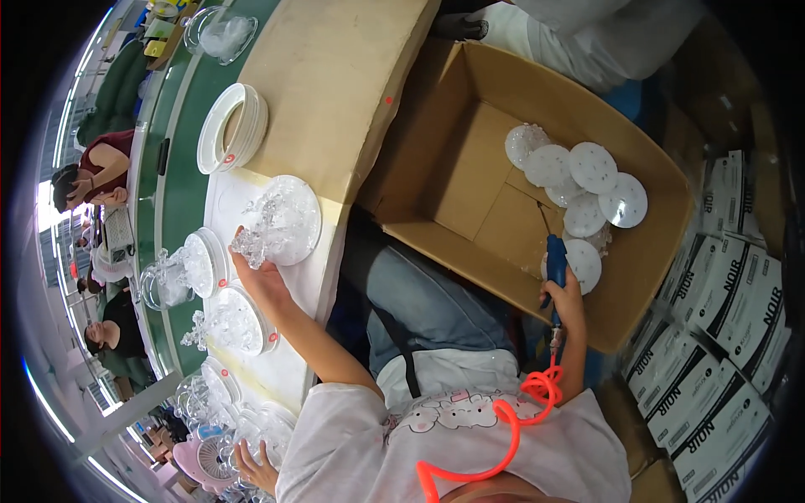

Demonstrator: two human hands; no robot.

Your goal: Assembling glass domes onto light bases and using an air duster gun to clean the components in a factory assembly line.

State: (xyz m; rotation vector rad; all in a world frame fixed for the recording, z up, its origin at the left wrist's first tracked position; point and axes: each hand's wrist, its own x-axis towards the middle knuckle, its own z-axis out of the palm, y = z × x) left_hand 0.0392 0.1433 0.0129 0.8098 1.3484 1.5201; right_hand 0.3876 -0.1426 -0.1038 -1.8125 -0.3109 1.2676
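Observation:
On the worktable at left, my left hand (262, 281) is closed around the edge of a clear faceted plastic cluster (272, 220). The cluster lies on a round pale disc (306, 220). My right hand (567, 300) grips a blue air blow gun (555, 267), its thin nozzle pointing into a large open cardboard box (470, 180). From the gun's base runs a coiled orange-red air hose (509, 427), crossing in front of my shirt. Several white, speckled round discs (594, 168) with clear pieces beneath some of them lie at the box's right side.
A stack of white rings (232, 130) stands farther up the table. Along its left edge sit more discs with clear pieces (231, 323). Another person's hand (256, 469) is among clear parts at lower left. White cartons (717, 377) are piled at right; a green conveyor (191, 109) runs beyond the table.

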